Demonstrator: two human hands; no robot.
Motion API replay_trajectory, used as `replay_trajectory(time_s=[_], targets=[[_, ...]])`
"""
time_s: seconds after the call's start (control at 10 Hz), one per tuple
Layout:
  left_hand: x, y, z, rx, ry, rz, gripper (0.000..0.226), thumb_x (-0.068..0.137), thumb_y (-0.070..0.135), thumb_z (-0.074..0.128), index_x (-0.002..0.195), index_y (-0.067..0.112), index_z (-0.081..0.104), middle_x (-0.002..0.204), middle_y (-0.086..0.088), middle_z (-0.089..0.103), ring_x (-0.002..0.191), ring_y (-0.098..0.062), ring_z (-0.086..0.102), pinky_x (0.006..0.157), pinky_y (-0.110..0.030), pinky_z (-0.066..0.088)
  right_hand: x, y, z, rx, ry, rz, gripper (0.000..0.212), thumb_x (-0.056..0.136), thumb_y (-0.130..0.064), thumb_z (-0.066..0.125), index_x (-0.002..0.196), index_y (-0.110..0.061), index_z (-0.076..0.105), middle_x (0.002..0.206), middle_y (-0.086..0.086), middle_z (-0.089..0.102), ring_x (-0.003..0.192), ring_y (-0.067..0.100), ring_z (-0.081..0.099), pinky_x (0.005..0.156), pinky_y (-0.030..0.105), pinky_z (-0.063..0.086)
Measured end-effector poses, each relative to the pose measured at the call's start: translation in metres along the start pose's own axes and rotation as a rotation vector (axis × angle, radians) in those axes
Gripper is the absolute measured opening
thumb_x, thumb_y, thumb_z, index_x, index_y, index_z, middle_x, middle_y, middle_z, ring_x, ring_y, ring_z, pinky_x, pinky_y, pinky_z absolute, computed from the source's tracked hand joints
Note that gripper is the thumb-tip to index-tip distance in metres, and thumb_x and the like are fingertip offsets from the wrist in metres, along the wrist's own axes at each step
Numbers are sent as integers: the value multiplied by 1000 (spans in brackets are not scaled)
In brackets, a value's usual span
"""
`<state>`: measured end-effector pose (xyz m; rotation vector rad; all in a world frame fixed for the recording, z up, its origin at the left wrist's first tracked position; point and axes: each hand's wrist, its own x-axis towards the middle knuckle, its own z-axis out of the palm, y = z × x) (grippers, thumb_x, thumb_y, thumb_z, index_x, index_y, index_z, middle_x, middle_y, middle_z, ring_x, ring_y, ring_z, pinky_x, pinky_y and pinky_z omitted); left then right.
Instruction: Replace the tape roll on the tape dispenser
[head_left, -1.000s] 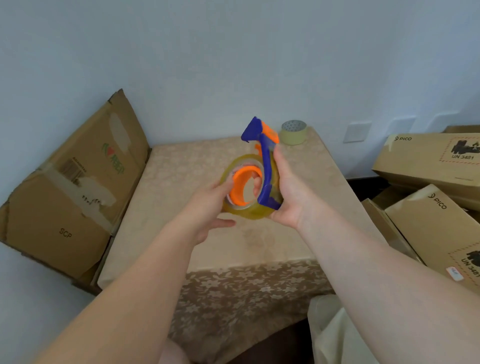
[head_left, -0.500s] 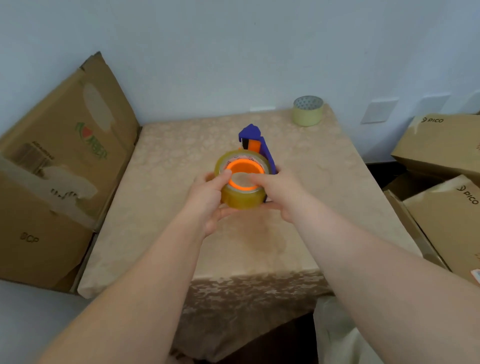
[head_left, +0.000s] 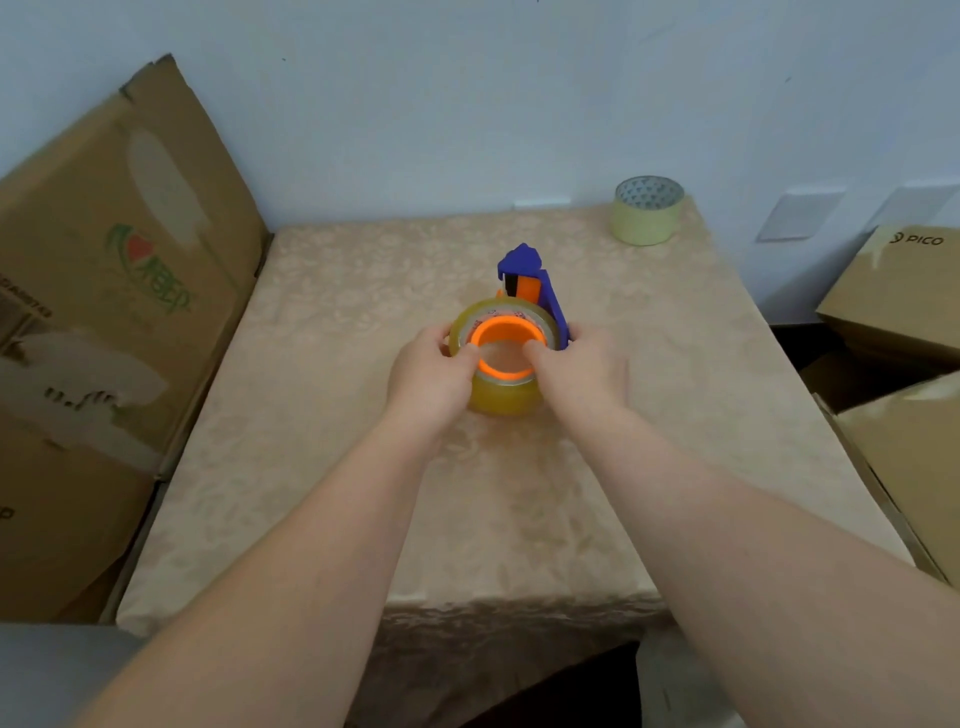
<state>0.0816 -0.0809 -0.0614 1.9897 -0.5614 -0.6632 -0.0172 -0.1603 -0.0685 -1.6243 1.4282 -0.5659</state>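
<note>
A blue and orange tape dispenser lies on the beige table with a yellowish clear tape roll around its orange hub. My left hand grips the roll's left side, thumb on the hub's rim. My right hand holds the right side of the roll and dispenser, a finger resting on the orange hub. A second, pale tape roll stands on end at the table's far right corner, apart from both hands.
A large worn cardboard box leans against the wall left of the table. Stacked brown PICO boxes crowd the right side. The wall runs just behind the table's back edge.
The dispenser with the roll came down from mid-air onto the table, hub now facing up. Both hands followed it and press on the roll and hub.
</note>
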Motion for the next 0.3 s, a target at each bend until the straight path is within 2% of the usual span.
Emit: replay_trajectory(time_s=[0.1,0.2,0.3], targets=[[-2,-1,1,7,-1,-22,53,90,25,54,140,18,42,137,-6,53,121,-23,54,91,-28,45,0,0,2,34,-36,20,18,77,-32,63,92,-21,67,92,6,72,86,28,67,78,41,57],[-3,-1,-1,2,-15,-34,53,88,27,55,139,19,43,138,-6,52,122,-23,53,89,-27,43,-2,-3,-5,31,-66,25,30,80,-31,63,105,-14,66,99,7,69,94,29,65,85,44,55],[-9,4,-5,13,-30,-70,48,86,28,57,133,19,50,134,-6,55,119,-23,53,89,-28,42,-10,-7,-15,-27,-61,71,51,81,-32,62,127,-11,55,119,10,63,111,30,59,93,43,51]])
